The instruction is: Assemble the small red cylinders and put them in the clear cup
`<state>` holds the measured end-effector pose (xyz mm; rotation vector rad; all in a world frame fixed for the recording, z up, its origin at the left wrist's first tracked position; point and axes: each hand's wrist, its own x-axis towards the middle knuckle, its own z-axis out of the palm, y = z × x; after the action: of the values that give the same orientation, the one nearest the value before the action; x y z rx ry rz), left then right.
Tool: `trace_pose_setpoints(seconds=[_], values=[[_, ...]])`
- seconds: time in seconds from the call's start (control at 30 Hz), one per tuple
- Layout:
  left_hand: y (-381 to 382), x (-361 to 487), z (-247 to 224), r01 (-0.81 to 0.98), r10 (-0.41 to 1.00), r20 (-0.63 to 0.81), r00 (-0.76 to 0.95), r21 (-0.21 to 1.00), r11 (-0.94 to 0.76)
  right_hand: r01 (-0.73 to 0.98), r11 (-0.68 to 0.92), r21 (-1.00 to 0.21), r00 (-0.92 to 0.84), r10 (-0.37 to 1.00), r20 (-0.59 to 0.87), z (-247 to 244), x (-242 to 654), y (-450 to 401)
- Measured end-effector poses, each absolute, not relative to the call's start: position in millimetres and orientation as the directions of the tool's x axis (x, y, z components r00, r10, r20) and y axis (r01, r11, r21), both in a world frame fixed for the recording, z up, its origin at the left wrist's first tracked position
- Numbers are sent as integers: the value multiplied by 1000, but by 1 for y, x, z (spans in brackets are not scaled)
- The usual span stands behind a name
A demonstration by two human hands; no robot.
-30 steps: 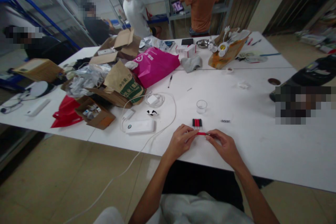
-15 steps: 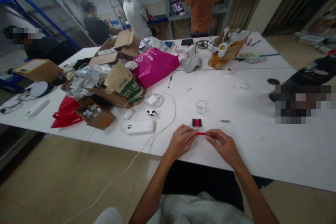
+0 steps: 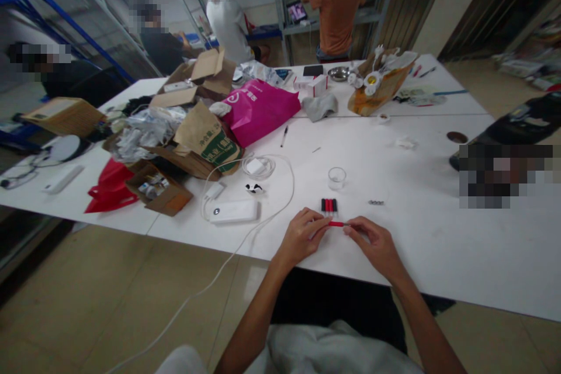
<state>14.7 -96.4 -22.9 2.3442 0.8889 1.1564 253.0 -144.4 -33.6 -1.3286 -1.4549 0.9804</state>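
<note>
Near the table's front edge, a slim red stick-like piece with a grey metal-looking end (image 3: 336, 224) is held level between my two hands. My left hand (image 3: 304, 234) pinches its left end. The fingers of my right hand (image 3: 371, 239) close on its grey right end, which they partly hide. Just beyond it lies a row of several short red and black pieces with pale tips (image 3: 329, 205). To their right are several small metal parts (image 3: 376, 203) in a line. A small clear cup (image 3: 337, 177) stands behind the row.
A white power bank (image 3: 234, 211) and a looped white cable (image 3: 291, 187) lie to the left. Farther back are a pink bag (image 3: 263, 108), a brown paper bag (image 3: 205, 134) and cardboard boxes (image 3: 169, 201). A dark object (image 3: 521, 120) reaches in at right. People are beyond the table.
Almost nothing differs. Both hands keep the red piece in about the same place, and the whole view has shifted very slightly.
</note>
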Motion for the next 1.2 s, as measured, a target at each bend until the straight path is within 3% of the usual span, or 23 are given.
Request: trace_pose_setpoints(seconds=[1.2], values=[[-97, 12, -26, 362, 672, 527, 520, 576, -733, 322, 88, -943, -72, 995, 68, -16, 250, -146]])
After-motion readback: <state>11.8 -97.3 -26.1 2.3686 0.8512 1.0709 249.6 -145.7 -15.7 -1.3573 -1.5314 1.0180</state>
